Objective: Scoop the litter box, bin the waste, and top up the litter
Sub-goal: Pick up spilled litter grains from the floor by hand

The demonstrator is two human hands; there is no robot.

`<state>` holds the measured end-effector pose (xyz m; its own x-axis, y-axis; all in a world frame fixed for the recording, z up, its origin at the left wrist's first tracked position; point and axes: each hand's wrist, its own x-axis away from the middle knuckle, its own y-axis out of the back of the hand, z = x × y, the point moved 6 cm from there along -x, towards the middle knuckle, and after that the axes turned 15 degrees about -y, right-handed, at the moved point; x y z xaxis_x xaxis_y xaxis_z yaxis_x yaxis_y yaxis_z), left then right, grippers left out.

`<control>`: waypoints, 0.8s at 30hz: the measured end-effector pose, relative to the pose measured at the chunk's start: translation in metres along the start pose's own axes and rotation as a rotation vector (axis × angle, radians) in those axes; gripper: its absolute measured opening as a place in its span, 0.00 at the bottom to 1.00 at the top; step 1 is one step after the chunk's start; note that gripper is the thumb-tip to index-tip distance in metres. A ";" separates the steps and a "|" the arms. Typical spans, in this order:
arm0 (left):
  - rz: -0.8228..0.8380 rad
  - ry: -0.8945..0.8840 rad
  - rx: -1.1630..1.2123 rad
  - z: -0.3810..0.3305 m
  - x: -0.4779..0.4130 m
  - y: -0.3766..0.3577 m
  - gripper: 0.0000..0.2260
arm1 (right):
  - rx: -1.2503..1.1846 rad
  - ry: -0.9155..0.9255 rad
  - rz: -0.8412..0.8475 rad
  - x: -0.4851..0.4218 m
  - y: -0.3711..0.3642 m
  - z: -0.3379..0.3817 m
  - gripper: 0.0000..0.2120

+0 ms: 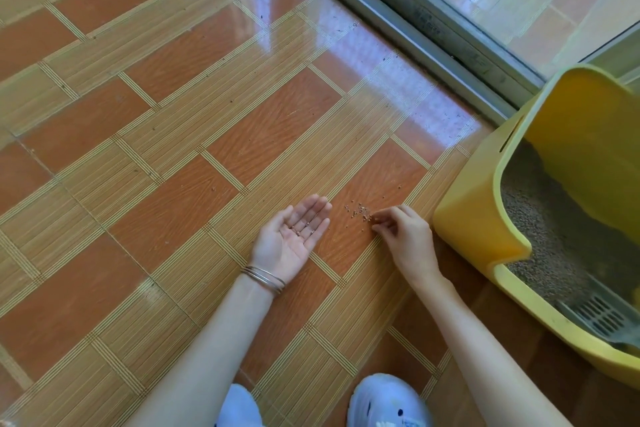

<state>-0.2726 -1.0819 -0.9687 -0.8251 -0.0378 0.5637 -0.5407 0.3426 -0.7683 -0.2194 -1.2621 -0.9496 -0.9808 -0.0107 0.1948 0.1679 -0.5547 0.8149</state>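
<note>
Cleanup stage, by the look of it: spilled grey-brown litter granules (358, 212) lie in a small scatter on the glossy orange-and-tan wood-pattern tile floor (173, 114), just beside the yellow plastic high-walled litter box (474, 222) at the right edge. Right hand (403, 232) is fingertips-down at the scatter, fingers bent close together as if pinching grains; whether one is actually held is too small to tell. Left hand (296, 236) lies palm up, fingers straight, a few picked-up granules resting on them; thin silver bangles (265, 277) on that wrist. Grey slotted plastic scoop (601, 317) rests inside the box at its near end, on the litter. Scooping probably done; no bin or litter bag in view, so binning and top-up can't be confirmed. Pale blue clogs (389, 400) at the bottom. No readable writing or brands anywhere.
</note>
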 end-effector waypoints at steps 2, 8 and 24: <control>-0.003 0.003 0.001 0.000 0.001 -0.001 0.17 | -0.013 0.002 -0.028 -0.003 -0.005 0.008 0.06; -0.023 0.002 0.012 -0.003 -0.001 0.002 0.18 | -0.071 0.029 -0.014 -0.010 -0.014 0.027 0.08; -0.047 0.026 -0.027 0.000 -0.002 0.006 0.16 | 0.057 0.128 -0.077 -0.013 -0.020 0.037 0.02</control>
<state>-0.2739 -1.0799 -0.9746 -0.7943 -0.0302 0.6068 -0.5736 0.3666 -0.7326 -0.2060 -1.2199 -0.9481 -0.9950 -0.0779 0.0625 0.0936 -0.5099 0.8551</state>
